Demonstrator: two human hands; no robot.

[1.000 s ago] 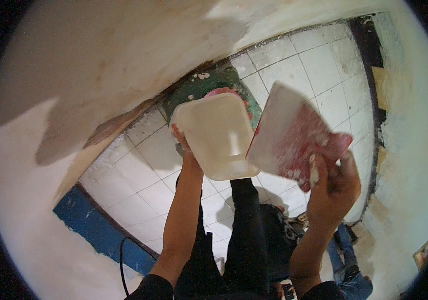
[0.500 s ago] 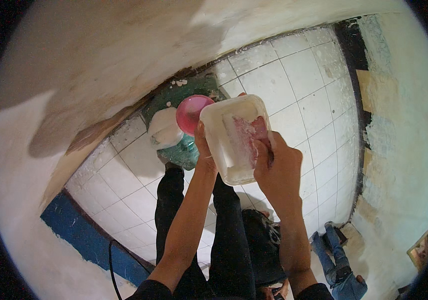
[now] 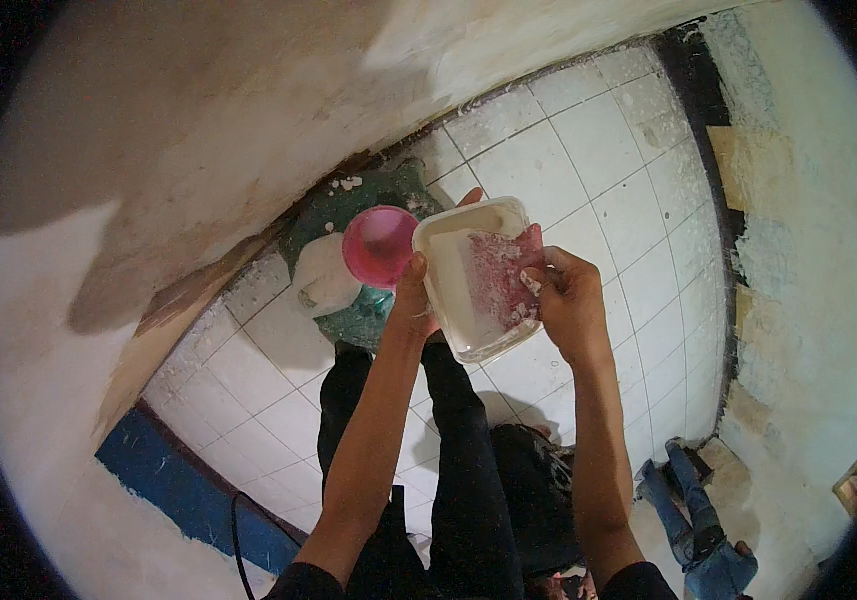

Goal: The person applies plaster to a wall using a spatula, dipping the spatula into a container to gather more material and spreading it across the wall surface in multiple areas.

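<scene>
- left hand (image 3: 414,300): grip closed on the near-left rim of a white rectangular tub (image 3: 448,295), thumb over the edge, fingers hidden beneath it; the tub is held in the air above the tiled floor (image 3: 588,190), tilted with its open side toward the camera
- right hand (image 3: 568,300): grip closed on a flat red scraper (image 3: 503,275) smeared with white paste; the blade lies inside the tub against its right-hand wall
- tub contents: pale paste coats the inner walls and bottom; how deep it lies cannot be told
- below the tub, on the floor by the foot of the wall: a green bucket (image 3: 363,320) spattered white, with a pink round bowl (image 3: 378,245) and a white lump of material (image 3: 326,275) at its mouth
- wall (image 3: 198,130): bare, patchy plaster; a blue strip (image 3: 168,480) runs along its base at lower left
- floor near the lower right edge: a crumpled blue garment (image 3: 693,525); the person's dark trouser legs stand between the forearms
</scene>
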